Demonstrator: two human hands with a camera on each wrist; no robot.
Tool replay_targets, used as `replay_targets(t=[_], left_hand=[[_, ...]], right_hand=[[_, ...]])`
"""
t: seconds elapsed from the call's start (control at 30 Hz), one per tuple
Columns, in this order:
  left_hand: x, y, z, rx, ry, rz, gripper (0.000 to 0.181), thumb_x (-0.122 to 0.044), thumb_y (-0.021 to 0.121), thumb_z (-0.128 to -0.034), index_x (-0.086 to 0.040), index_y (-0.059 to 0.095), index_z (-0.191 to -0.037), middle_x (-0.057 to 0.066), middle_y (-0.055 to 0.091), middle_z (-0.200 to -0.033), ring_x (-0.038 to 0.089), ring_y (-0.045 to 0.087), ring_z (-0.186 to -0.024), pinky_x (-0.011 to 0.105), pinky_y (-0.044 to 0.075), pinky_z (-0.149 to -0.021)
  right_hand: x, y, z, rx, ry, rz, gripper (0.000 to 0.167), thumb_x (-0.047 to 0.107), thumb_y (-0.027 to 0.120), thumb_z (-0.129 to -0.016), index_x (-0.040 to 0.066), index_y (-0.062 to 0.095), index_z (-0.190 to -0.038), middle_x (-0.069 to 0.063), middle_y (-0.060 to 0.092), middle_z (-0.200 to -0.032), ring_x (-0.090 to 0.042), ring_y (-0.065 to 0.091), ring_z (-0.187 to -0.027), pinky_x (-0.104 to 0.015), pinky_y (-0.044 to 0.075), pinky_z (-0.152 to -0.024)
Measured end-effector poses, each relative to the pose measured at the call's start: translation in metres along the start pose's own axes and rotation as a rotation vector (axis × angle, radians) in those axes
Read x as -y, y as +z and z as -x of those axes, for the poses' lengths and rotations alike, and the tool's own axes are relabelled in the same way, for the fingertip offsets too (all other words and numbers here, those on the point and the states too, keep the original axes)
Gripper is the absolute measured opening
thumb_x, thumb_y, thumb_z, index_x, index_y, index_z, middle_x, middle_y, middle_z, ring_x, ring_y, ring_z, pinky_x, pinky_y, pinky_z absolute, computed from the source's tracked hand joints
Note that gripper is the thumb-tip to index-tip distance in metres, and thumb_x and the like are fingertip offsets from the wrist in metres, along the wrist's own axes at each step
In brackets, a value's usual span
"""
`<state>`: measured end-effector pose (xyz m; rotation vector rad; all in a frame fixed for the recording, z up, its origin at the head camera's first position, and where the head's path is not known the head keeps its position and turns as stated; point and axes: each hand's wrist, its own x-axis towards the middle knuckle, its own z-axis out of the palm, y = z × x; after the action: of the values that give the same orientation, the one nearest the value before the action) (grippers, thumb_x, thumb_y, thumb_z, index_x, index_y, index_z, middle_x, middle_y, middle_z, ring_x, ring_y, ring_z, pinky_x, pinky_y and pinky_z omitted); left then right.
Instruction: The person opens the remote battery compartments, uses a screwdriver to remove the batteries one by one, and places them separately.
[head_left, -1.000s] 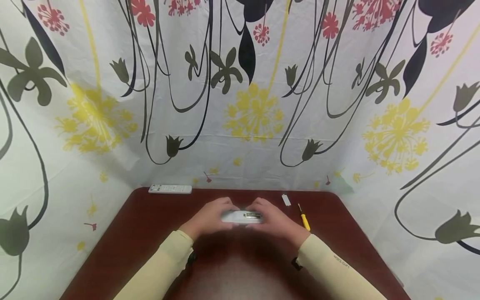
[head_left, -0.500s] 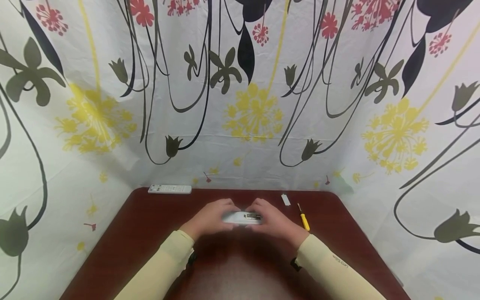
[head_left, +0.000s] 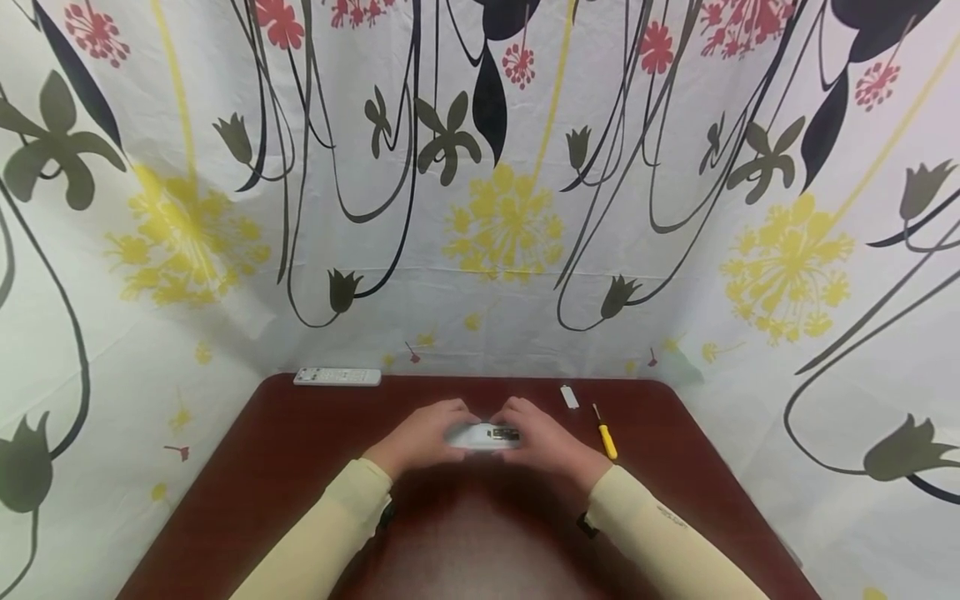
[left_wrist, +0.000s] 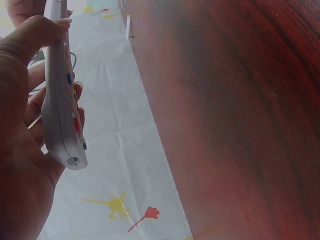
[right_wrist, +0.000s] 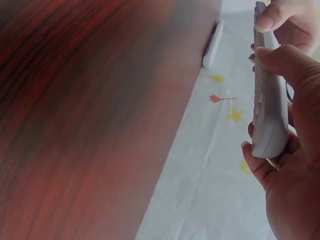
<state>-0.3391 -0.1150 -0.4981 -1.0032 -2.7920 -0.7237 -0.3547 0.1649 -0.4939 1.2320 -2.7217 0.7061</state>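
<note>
A white remote control [head_left: 467, 436] is held level above the table between both hands, its open battery compartment [head_left: 504, 433] facing up toward the head camera near its right end. My left hand [head_left: 422, 435] grips the left end, thumb on one long edge and fingers on the other. The right hand [head_left: 551, 442] grips the opposite end the same way. In the left wrist view, the remote [left_wrist: 59, 110] shows its side and coloured buttons. The right wrist view shows the remote's [right_wrist: 272, 112] rounded end and raised buttons. What lies inside the compartment is too small to tell.
Another white remote [head_left: 337, 377] lies at the table's back left edge. Toward the back right lie a small white cover piece [head_left: 570, 397] and a yellow-handled screwdriver [head_left: 607, 437]. A flower-patterned curtain [head_left: 495, 325] surrounds the dark red table [head_left: 465, 550] at the back and sides.
The remote seems tilted slightly, and its compartment looks darker than before. Both hands keep their grip in nearly the same place; the whole head view has shifted a little.
</note>
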Motion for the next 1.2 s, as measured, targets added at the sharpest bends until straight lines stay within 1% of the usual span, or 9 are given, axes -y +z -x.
replay_targets(t=[0.17, 0.3, 0.37, 0.6, 0.77, 0.87, 0.97, 1.1, 1.2], left_hand=[[0.002, 0.002, -0.003, 0.014, -0.012, -0.015, 0.047, -0.036, 0.090, -0.0947, -0.028, 0.075, -0.138, -0.013, 0.064, -0.121, 0.010, 0.060, -0.105, 0.035, 0.054, -0.094], [0.004, 0.002, -0.006, 0.021, -0.030, -0.020, 0.046, -0.039, 0.088, -0.0968, -0.028, 0.074, -0.140, -0.013, 0.065, -0.124, 0.010, 0.060, -0.108, 0.036, 0.055, -0.098], [0.007, 0.003, -0.008, 0.024, -0.033, -0.026, 0.046, -0.039, 0.087, -0.0980, -0.027, 0.074, -0.141, -0.012, 0.066, -0.126, 0.010, 0.061, -0.110, 0.036, 0.055, -0.099], [0.015, 0.006, -0.015, 0.029, -0.023, -0.043, 0.045, -0.029, 0.084, -0.1022, -0.022, 0.072, -0.145, -0.006, 0.068, -0.135, 0.013, 0.062, -0.117, 0.038, 0.055, -0.103], [0.019, 0.009, -0.018, 0.036, -0.031, -0.050, 0.046, -0.027, 0.082, -0.1037, -0.021, 0.070, -0.147, -0.004, 0.068, -0.139, 0.015, 0.062, -0.121, 0.040, 0.054, -0.106], [0.022, 0.011, -0.021, 0.030, -0.043, -0.063, 0.046, -0.028, 0.082, -0.1037, -0.021, 0.070, -0.148, -0.003, 0.068, -0.140, 0.015, 0.062, -0.123, 0.041, 0.054, -0.108], [0.026, 0.014, -0.024, 0.014, -0.049, -0.088, 0.045, -0.029, 0.081, -0.1045, -0.021, 0.069, -0.148, -0.002, 0.068, -0.142, 0.017, 0.063, -0.125, 0.043, 0.053, -0.110], [0.033, 0.022, -0.030, 0.001, -0.069, -0.122, 0.044, -0.030, 0.079, -0.1061, -0.019, 0.069, -0.148, 0.001, 0.068, -0.143, 0.021, 0.064, -0.129, 0.045, 0.053, -0.112], [0.037, 0.028, -0.033, -0.009, -0.091, -0.143, 0.045, -0.031, 0.078, -0.1065, -0.018, 0.068, -0.149, 0.003, 0.068, -0.144, 0.023, 0.065, -0.131, 0.046, 0.053, -0.112]], right_hand=[[-0.005, 0.004, -0.002, -0.003, 0.004, 0.008, 0.040, 0.027, 0.092, -0.093, 0.022, 0.073, -0.128, 0.013, 0.059, -0.119, -0.008, 0.055, -0.109, -0.028, 0.056, -0.093], [-0.009, 0.006, -0.005, -0.014, -0.019, 0.022, 0.040, 0.023, 0.092, -0.092, 0.019, 0.074, -0.127, 0.010, 0.060, -0.118, -0.010, 0.056, -0.108, -0.030, 0.056, -0.091], [-0.012, 0.006, -0.007, -0.012, -0.017, 0.026, 0.040, 0.021, 0.091, -0.092, 0.017, 0.075, -0.128, 0.008, 0.060, -0.118, -0.011, 0.056, -0.107, -0.031, 0.056, -0.091], [-0.024, 0.009, -0.015, 0.022, 0.034, 0.032, 0.043, 0.017, 0.088, -0.094, 0.016, 0.074, -0.135, 0.005, 0.059, -0.121, -0.013, 0.055, -0.108, -0.033, 0.055, -0.092], [-0.032, 0.011, -0.021, 0.040, 0.060, 0.016, 0.045, 0.016, 0.088, -0.094, 0.015, 0.074, -0.137, 0.003, 0.059, -0.122, -0.015, 0.056, -0.108, -0.034, 0.055, -0.092], [-0.037, 0.013, -0.025, 0.047, 0.071, 0.010, 0.044, 0.015, 0.087, -0.095, 0.014, 0.074, -0.136, 0.003, 0.059, -0.122, -0.015, 0.056, -0.108, -0.034, 0.055, -0.092], [-0.041, 0.015, -0.030, 0.047, 0.086, 0.017, 0.041, 0.016, 0.085, -0.097, 0.015, 0.074, -0.137, 0.004, 0.059, -0.123, -0.014, 0.056, -0.108, -0.034, 0.055, -0.092], [-0.044, 0.018, -0.035, 0.050, 0.108, 0.031, 0.039, 0.018, 0.081, -0.102, 0.017, 0.073, -0.140, 0.004, 0.059, -0.125, -0.014, 0.056, -0.110, -0.034, 0.056, -0.094], [-0.045, 0.021, -0.038, 0.049, 0.113, 0.036, 0.038, 0.017, 0.079, -0.104, 0.015, 0.072, -0.141, 0.002, 0.060, -0.126, -0.015, 0.057, -0.111, -0.036, 0.056, -0.096]])
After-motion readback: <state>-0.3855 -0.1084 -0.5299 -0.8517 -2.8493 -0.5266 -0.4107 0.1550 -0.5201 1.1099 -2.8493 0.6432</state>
